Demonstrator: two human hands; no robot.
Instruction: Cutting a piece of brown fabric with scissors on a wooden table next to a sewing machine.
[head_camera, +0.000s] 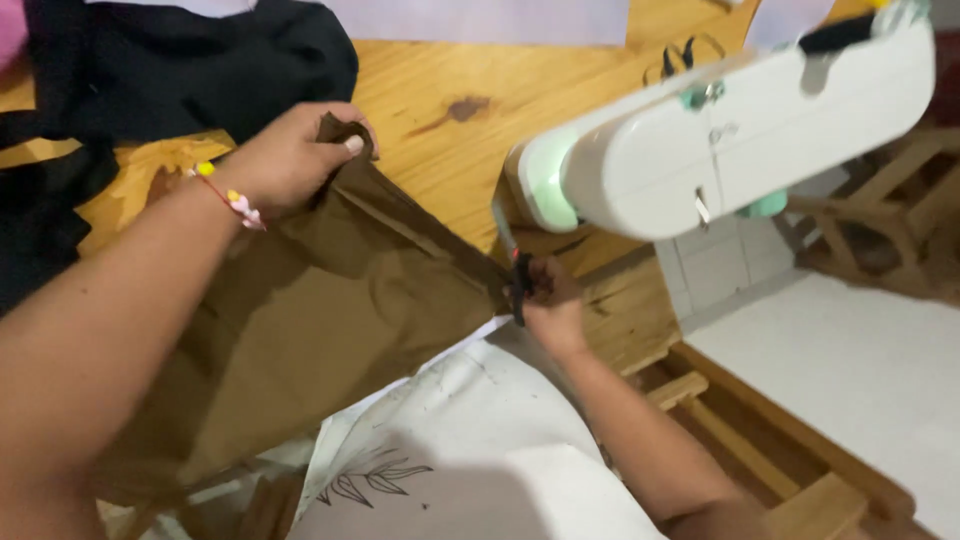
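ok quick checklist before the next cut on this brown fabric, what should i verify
1. Left hand has a firm grip on the brown fabric: ok, fingers pinch its far edge.
2. Fabric pulled taut between the hands: ok, a straight fold runs from the left hand toward the right hand.
3. Scissors at the fabric's edge: ok, the blade points up beside the cloth corner; whether it is engaged, cannot tell.
4. Left fingers away from the blade: ok, they hold the opposite end.
5. Sewing machine clear of the scissors: not ok, its end hangs close above them.
6. Black cloth out of the way: ok, it lies on the wooden table behind the left hand.
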